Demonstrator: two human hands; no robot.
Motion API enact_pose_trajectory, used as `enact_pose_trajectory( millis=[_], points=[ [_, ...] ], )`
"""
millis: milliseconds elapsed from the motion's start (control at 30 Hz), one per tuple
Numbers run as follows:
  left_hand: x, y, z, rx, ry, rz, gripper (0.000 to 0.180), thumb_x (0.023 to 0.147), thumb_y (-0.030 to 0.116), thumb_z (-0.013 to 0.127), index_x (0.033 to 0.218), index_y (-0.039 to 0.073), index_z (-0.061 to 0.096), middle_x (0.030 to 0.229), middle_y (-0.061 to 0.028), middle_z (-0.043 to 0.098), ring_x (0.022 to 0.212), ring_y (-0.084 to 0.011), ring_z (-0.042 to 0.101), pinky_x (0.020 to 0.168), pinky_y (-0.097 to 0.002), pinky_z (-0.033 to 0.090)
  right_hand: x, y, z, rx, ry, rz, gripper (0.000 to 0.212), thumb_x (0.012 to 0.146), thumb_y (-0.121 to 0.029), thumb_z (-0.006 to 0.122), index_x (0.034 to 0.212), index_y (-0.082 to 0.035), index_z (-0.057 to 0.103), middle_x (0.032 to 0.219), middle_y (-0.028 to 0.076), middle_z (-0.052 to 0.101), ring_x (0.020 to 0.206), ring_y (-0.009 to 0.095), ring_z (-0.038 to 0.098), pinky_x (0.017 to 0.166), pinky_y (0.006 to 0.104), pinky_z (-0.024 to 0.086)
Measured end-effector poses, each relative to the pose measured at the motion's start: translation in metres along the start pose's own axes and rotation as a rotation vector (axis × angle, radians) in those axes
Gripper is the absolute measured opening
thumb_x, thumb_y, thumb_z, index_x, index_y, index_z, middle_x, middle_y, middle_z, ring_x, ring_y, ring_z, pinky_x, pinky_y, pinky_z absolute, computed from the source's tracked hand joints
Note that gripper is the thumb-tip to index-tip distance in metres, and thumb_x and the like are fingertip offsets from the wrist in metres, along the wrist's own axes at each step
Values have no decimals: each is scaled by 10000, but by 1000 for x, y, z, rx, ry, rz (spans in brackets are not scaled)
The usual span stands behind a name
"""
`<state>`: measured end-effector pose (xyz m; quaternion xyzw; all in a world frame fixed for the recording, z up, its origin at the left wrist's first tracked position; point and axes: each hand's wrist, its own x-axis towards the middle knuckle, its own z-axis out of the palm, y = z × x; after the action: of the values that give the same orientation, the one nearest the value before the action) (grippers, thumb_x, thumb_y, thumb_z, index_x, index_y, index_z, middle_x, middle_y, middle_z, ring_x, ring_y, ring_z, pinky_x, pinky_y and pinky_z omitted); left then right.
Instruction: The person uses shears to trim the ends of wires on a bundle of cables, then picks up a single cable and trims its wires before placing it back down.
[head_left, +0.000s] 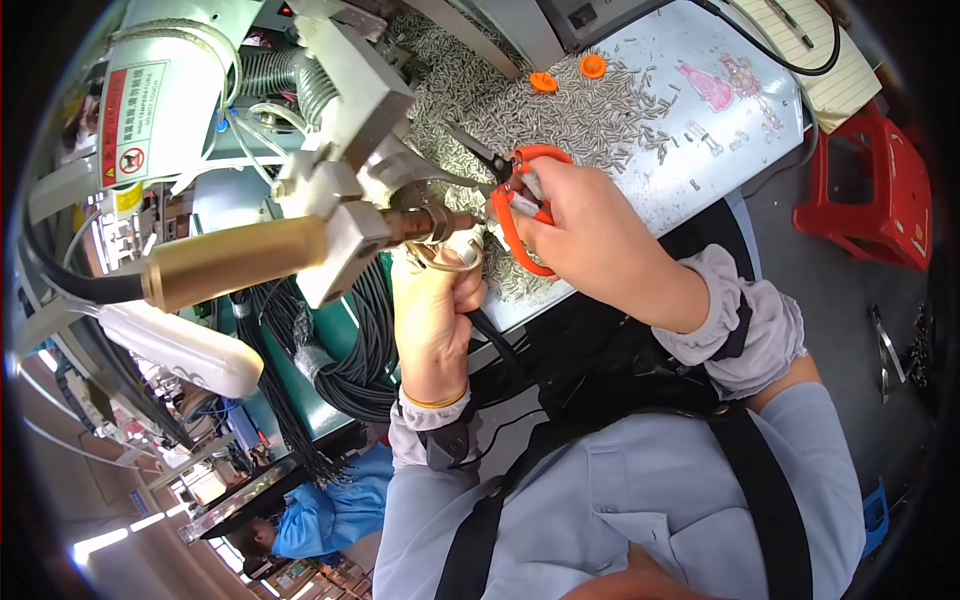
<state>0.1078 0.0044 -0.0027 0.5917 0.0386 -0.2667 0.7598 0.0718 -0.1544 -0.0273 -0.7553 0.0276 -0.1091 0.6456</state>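
My right hand [585,220] is closed round a pair of scissors [515,235] with orange loop handles. Their metal blades point left and stand apart, over a heap of small silver metal pins [590,115]. Just below the metal tip of a brass-coloured heating tool [235,262], my left hand [432,315] has its fingers curled in. What those fingers hold is partly hidden by the tool's tip and too small to name. A black cable [492,335] runs close beside this hand.
Coiled black cables [345,375] lie on the green surface at left. Two orange caps [592,66] sit among the pins. A machine with a warning label [135,125] stands at far left. At right are a red stool [865,190] and a notepad [815,60]. A person in blue [335,510] is lower left.
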Motion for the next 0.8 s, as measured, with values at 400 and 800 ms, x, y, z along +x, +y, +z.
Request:
enact_pose_trajectory(
  millis=[400,800],
  points=[
    [-35,-3,8,-285,-73,-88,222,789,38,552,1004,23,498,665,-37,462,462,-51,327,397,-185,251,-21,-5,-5,251,-74,61,174,830,-167,556,808,-6,495,605,17,500,505,52,429,449,220,333],
    [-69,-20,16,-55,-119,46,295,824,83,526,1100,10,453,762,-112,541,578,-133,471,519,-200,365,-49,-29,-20,724,-296,393,142,861,-145,516,827,-12,478,639,18,502,480,21,429,433,146,315]
  ],
)
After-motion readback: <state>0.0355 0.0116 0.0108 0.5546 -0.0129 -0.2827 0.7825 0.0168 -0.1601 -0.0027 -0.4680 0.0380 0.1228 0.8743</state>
